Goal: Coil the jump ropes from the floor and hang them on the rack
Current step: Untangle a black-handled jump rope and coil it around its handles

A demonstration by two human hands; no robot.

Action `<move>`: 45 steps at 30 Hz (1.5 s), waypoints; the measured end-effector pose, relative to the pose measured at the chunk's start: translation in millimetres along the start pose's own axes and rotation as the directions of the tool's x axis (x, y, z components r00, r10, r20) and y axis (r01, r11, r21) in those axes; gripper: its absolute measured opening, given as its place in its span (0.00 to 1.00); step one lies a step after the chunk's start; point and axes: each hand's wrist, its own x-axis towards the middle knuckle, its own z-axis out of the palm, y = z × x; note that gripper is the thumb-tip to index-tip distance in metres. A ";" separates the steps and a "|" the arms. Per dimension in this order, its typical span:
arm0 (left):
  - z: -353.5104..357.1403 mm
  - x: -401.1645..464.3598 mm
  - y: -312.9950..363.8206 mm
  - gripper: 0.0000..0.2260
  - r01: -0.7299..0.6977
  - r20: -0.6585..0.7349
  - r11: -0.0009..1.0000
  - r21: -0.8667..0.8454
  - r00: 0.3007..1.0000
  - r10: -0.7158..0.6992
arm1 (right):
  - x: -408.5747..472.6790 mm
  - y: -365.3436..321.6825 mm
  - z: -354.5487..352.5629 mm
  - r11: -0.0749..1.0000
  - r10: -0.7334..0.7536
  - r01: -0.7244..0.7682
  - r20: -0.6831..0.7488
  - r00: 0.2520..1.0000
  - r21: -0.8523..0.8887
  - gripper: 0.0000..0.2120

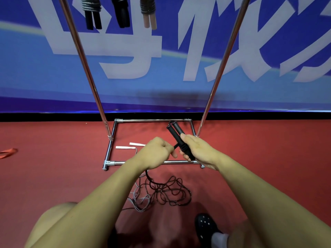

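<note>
Head view, looking down at the red floor before a chrome rack.

- Right hand: grip wrapped round two black handles held side by side. Their long axis runs from lower right up toward the upper left, tips pointing at the rack's back rail.
- Left hand: just beside the right, fingers curled, grip apparently pinching the black rope where it leaves the handles; the exact contact is hidden by the knuckles.
- The rope drops below the left hand into a loose tangle on the floor, lower centre of frame, directly under the wrists. Not yet coiled, by the look of it.
- Key relation: slack lies below and toward the person from both hands; the left hand is nearer the free cord, so it seems the one to draw and wind while the right steadies the handles.
- Materials: handles matte, ribbed, foam-like; rope thin, glossy, springy-looking and kinked.
- A second rope, grey cord, overlaps the black tangle; its white handles lie inside the rack base. Snagging looks possible.
- Upper left: three coiled ropes already hang.
- Blue banner behind; dark shoe lower right.
</note>
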 end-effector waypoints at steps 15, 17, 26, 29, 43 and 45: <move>3.0 1.6 0.7 0.17 -0.002 -0.010 0.996 -0.094 1.000 0.001 | 4.8 4.1 1.1 0.997 0.006 -0.006 -0.005 1.000 0.075 0.19; 4.3 3.2 -0.4 0.19 0.001 -0.005 0.994 -0.110 1.000 -0.001 | 6.8 6.3 0.5 0.991 0.042 -0.041 -0.009 0.999 0.128 0.20; 9.5 1.5 -4.1 0.31 -0.014 0.019 0.996 -0.093 1.000 0.016 | -5.6 7.3 -16.1 0.983 -0.015 0.021 0.033 0.999 -0.183 0.22; 12.0 1.5 -3.0 0.32 -0.052 0.032 0.994 -0.096 0.998 0.055 | -9.1 3.1 -9.6 0.985 0.014 -0.004 0.054 0.998 -0.173 0.29; 7.7 4.9 -4.2 0.29 -0.037 0.086 0.960 -0.278 0.994 0.063 | -15.2 -17.0 -19.4 0.991 -0.135 0.135 0.029 0.990 -0.020 0.16; 9.8 5.1 -5.8 0.26 -0.031 0.108 0.961 -0.273 0.992 0.063 | -13.5 -12.5 -22.4 0.991 -0.129 0.130 0.030 0.991 -0.012 0.17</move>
